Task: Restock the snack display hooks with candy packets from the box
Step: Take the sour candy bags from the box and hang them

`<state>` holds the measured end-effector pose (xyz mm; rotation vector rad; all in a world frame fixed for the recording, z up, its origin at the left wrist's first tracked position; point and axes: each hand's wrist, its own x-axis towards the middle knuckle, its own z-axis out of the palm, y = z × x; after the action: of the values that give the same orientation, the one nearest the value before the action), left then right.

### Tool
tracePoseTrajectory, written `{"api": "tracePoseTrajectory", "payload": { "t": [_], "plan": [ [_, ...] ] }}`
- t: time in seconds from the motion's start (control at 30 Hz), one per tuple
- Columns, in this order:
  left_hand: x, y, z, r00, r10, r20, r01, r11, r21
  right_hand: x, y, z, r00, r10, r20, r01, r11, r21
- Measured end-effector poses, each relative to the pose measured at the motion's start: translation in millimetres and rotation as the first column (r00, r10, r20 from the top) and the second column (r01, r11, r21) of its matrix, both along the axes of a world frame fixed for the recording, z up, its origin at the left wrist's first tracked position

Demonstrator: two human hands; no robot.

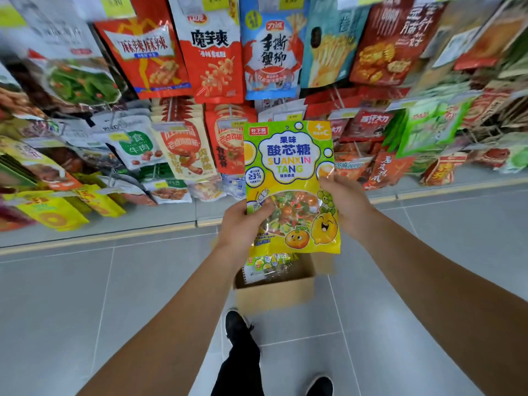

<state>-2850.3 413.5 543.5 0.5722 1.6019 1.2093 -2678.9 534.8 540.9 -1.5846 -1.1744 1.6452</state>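
Grey tiled floor (85, 295) fills the lower half of the view, bounded at the back by a yellow strip along the base of the display. Snack display (200, 67), upper half: rows of hanging packets in red, blue, green and yellow, with small yellow price tags above several rows; the outer edges are blurred. Cardboard box (274, 292), open-topped, stands on the floor below the raised packet and in front of the person's black shoe (235, 324); more candy packets (268, 264) of the same yellow-green design lie inside it. Candy packet (291, 184), yellow and green, printed "SUANXIN TANG", with a clear window showing wrapped sweets and cartoon fruit at the bottom corner, is held upright in front of the middle rows of the display, clear of the box. Left hand (243, 224) grips the packet's lower left edge, thumb on the front over the window. Right hand (345, 204) grips the right edge at mid-height, thumb on the front. Both hands are clamped on the one packet, one at each side.
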Motion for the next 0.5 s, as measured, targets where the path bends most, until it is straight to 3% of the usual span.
{"api": "tracePoseTrajectory", "payload": {
  "t": [0.1, 0.23, 0.5],
  "plan": [
    [33.7, -9.7, 39.6, 0.998, -0.018, -0.060, 0.023, 0.997, 0.075, 37.8, -0.4, 38.5, 0.998, 0.034, -0.057, -0.032, 0.998, 0.045],
    [65.0, -6.0, 110.0, 0.987, -0.004, -0.163, 0.040, 0.976, 0.215, 70.6, -10.2, 132.9, 0.991, 0.062, -0.119, -0.040, 0.983, 0.178],
    [101.9, 42.8, 257.0, 0.934, 0.019, -0.356, 0.150, 0.885, 0.441, 112.6, 26.8, 287.4, 0.967, 0.055, -0.251, 0.074, 0.875, 0.478]
  ]
}}
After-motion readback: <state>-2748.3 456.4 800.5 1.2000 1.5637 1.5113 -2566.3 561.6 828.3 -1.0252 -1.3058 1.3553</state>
